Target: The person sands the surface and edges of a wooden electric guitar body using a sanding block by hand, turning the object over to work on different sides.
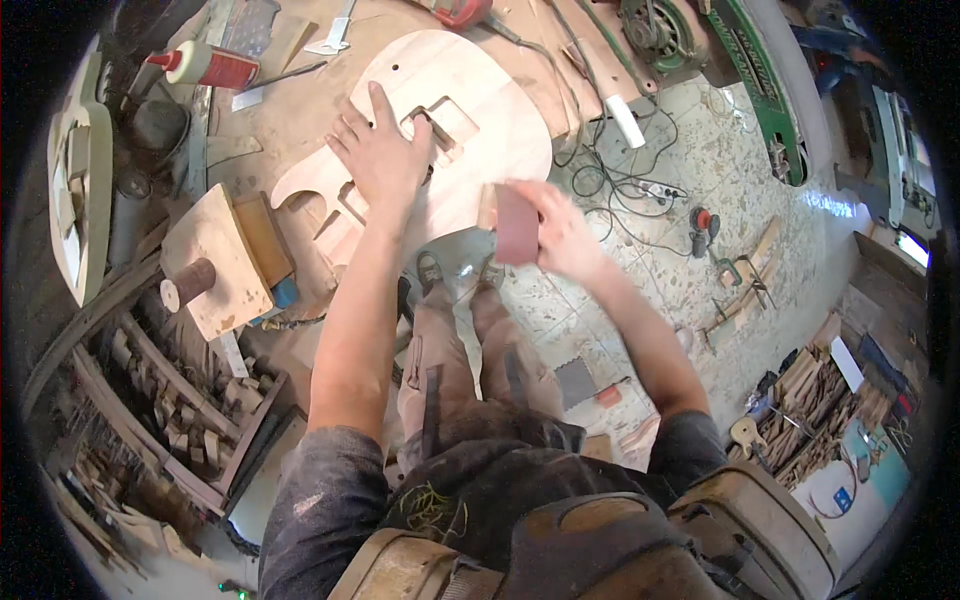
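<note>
A pale wooden guitar body (500,105) with routed cavities lies on the workbench in front of me. My left hand (385,155) rests flat on its face with the fingers spread, next to the cavities. In my right hand (562,232), slightly blurred, is a sanding block (516,225) wrapped in reddish-brown sandpaper. The block is at the guitar body's near right edge; whether it touches the wood, I cannot tell. My fingers close round its right side and hide part of it.
A red-and-white glue bottle (210,66) and a caliper (332,35) lie on the bench (285,125). A wooden fixture with a sanding drum (188,285) stands at left. Tangled cables (620,180) and a power strip (655,190) spread over the floor at right, near wood scraps (825,400).
</note>
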Demonstrator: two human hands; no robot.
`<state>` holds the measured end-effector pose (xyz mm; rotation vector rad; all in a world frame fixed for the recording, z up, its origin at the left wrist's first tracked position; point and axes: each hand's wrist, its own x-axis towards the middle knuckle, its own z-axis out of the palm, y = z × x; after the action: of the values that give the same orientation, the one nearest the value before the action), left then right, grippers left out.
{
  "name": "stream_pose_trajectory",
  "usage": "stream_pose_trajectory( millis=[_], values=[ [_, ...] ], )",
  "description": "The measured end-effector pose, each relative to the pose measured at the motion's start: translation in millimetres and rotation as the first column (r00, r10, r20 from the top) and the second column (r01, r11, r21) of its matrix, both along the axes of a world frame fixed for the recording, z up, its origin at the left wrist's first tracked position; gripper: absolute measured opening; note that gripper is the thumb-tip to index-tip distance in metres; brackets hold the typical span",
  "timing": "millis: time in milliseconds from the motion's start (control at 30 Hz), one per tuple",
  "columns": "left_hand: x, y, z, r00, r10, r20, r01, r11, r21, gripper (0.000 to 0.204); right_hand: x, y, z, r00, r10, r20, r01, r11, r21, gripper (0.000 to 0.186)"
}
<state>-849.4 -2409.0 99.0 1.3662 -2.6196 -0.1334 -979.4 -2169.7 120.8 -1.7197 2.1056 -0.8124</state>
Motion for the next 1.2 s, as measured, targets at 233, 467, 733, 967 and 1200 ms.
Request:
stream_pose_trajectory(
  millis=[233, 467, 733, 967, 1200],
  values=[
    [-11, 8, -6, 0.999, -0.035, -0.028, 0.037, 0.998, 0.056, 0.084, -95, -58, -2, 0.965, -0.246, -0.095, 0.238, 0.968, -0.082, 0.065],
    [-3, 2, 1, 1.0, -0.003, -0.016, 0.004, 0.999, 0.05, 0.085, -13, -4, 23, 0.953, -0.063, 0.296, 0.05, 0.997, 0.052, 0.074],
    [-1, 1, -4, 1.0, 0.003, -0.007, -0.002, 0.999, 0.032, 0.084, -34, -28, 8, 0.878, -0.305, 0.369, 0.274, 0.952, 0.133, 0.079],
    [-13, 6, 0, 0.999, -0.023, -0.024, 0.024, 0.999, 0.031, 0.084, -79, -39, 3, 0.922, -0.337, 0.192, 0.312, 0.939, 0.147, 0.071],
    [-2, -1, 2, 1.0, 0.012, 0.011, -0.012, 1.0, 0.023, 0.084, 1, 5, 6, 0.916, -0.242, 0.321, 0.246, 0.969, 0.029, 0.077]
  ],
)
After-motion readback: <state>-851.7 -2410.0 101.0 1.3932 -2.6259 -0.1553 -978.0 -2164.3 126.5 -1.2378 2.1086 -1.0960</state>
